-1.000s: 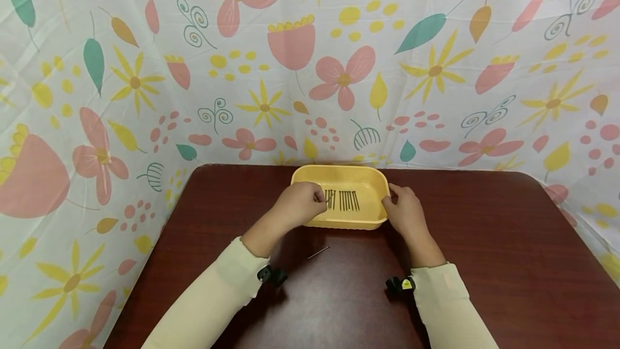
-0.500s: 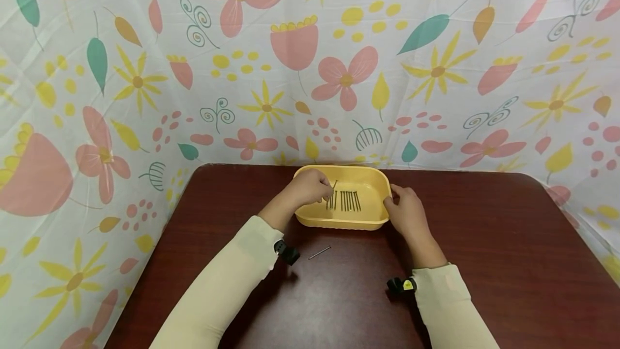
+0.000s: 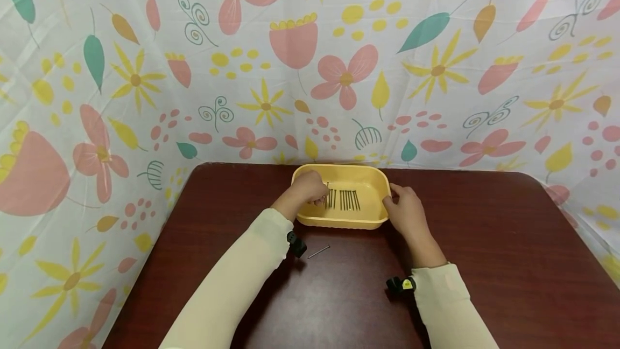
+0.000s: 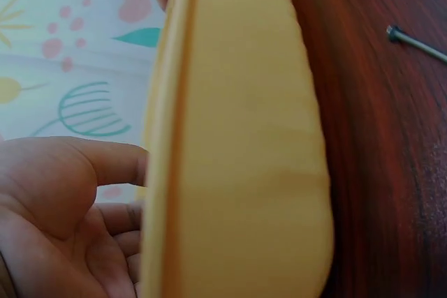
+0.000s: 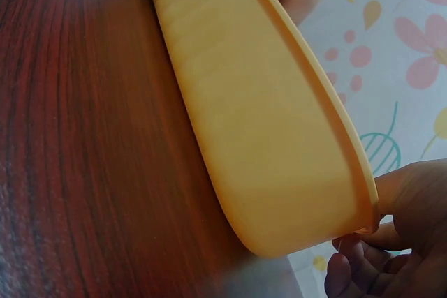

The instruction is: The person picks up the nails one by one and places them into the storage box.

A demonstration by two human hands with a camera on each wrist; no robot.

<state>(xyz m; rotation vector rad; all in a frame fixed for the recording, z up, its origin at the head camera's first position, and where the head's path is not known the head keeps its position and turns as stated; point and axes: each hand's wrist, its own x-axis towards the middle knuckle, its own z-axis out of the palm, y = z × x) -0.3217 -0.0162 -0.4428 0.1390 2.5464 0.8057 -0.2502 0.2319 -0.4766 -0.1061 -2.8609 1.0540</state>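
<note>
A yellow tray [image 3: 344,224] stands on the table, with several nails [image 3: 349,200] lying side by side in a row on its floor. My left hand [image 3: 309,187] reaches over the tray's left part, fingers bent low by the leftmost nails. A thin nail end [image 3: 328,183] shows at its fingertips, so it seems to pinch one nail; in the left wrist view the tray wall hides those fingertips. My right hand [image 3: 407,209] grips the tray's right rim between thumb and fingers, also visible in the right wrist view. One loose nail [image 3: 318,251] lies on the table before the tray.
The dark reddish-brown table [image 3: 484,241] runs back to a floral cloth [image 3: 436,117] hanging right behind the tray. Black wrist cameras [image 3: 297,245] sit at both cuffs, the left one close to the loose nail.
My left hand first lifted a nail at a slant above the row, then moved left and lower with it beside the leftmost nails. The right hand stayed on the rim.
</note>
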